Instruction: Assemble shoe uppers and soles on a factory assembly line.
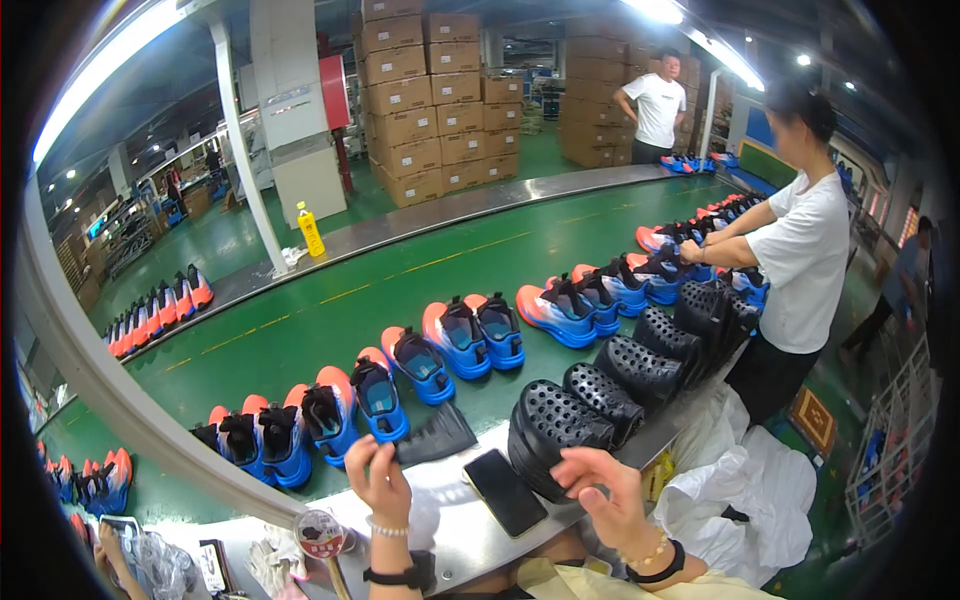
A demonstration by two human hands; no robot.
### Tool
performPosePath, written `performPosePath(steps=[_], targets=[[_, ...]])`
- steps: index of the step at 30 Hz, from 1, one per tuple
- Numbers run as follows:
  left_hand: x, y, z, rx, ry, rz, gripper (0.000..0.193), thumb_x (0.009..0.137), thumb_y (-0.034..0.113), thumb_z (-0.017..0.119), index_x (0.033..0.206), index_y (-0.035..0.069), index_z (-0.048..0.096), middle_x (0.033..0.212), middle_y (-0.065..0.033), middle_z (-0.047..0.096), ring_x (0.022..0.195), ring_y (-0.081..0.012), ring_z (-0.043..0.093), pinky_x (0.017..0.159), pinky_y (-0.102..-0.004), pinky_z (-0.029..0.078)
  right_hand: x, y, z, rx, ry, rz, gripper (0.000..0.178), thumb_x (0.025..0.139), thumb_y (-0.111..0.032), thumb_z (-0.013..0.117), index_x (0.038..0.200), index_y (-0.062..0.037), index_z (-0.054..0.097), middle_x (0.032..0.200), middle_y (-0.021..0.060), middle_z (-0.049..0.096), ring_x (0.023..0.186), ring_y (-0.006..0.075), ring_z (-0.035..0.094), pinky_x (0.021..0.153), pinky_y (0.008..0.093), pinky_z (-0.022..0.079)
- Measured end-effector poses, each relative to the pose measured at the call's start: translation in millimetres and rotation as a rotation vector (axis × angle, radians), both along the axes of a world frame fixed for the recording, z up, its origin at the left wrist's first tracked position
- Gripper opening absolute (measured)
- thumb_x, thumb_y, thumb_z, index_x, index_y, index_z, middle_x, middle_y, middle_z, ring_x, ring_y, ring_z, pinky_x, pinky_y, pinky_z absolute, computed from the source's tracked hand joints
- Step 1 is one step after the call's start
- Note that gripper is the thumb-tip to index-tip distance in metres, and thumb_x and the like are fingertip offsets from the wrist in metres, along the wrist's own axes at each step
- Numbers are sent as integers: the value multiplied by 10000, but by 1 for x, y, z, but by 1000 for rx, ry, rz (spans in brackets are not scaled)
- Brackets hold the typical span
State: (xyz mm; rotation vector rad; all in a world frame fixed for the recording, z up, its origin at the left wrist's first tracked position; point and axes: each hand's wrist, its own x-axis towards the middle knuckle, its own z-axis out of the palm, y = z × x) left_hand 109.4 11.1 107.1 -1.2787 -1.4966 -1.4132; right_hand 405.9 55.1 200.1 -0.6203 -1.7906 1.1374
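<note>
My left hand (380, 492) is raised over the metal ledge, its fingers pinched at the near-left end of a dark, ridged piece (438, 436); its exact kind is unclear. Just beyond it stand blue, white and coral sneakers (378, 397), lined up along the green belt. My right hand (612, 496) holds nothing, its fingers curved but apart. It hovers by the nearest of several black clog-like pieces with round holes (566, 418), stacked along the ledge. Between my hands a black phone (504, 492) lies on the ledge (450, 530).
A green conveyor belt (400, 290) crosses the view, with a yellow bottle (310, 230) on its far edge. A co-worker in white (800, 245) handles sneakers at right. White sheeting (735, 500) lies beside the ledge. A white post (130, 385) curves along the left; gloves (275, 565) lie near its foot.
</note>
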Motion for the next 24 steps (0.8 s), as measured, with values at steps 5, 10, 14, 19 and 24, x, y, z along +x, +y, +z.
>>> performPosePath(steps=[5, 10, 14, 19, 24], targets=[[61, -14, 31, 13, 194, -345, 241, 783, -91, 530, 974, 34, 605, 1013, -140, 601, 918, -381, 660, 774, -476, 536, -7, 13, 7, -259, -107, 195, 597, 904, -185, 703, 1417, -58, 424, 1262, 173, 615, 1021, 187, 629, 857, 306, 530], [81, 0, 38, 120, 259, -429, 239, 764, 29, 702, 985, 107, 655, 1030, -71, 627, 957, -286, 658, 813, -425, 531, 17, 22, 9, -610, -35, 362, 725, 819, -68, 781, 1425, -81, 383, 1236, 120, 581, 1120, 168, 588, 929, 332, 516], [97, 26, 48, 250, 288, -468, 359, 756, 42, 740, 1084, 136, 627, 1193, -112, 558, 1113, -317, 597, 940, -491, 485, 41, 22, 28, -498, -73, 331, 702, 785, -52, 799, 1380, -52, 427, 1265, 109, 568, 1169, 173, 570, 991, 333, 483], [54, 117, 16, -131, -281, -191, 650, 755, 173, 786, 1321, 76, 482, 1457, -241, 356, 1292, -421, 460, 1078, -516, 382, 65, 52, 32, 200, 161, -417, 607, 763, -84, 784, 1291, -22, 492, 1301, 139, 573, 1202, 217, 551, 1053, 377, 413], [-26, 174, -93, -581, -689, 16, 744, 711, 226, 818, 1359, 114, 470, 1511, -252, 302, 1326, -461, 414, 1082, -444, 393, 87, 100, -22, 238, -472, -430, 672, 753, -149, 776, 1340, -31, 470, 1289, 208, 564, 1183, 373, 551, 1046, 423, 408]])
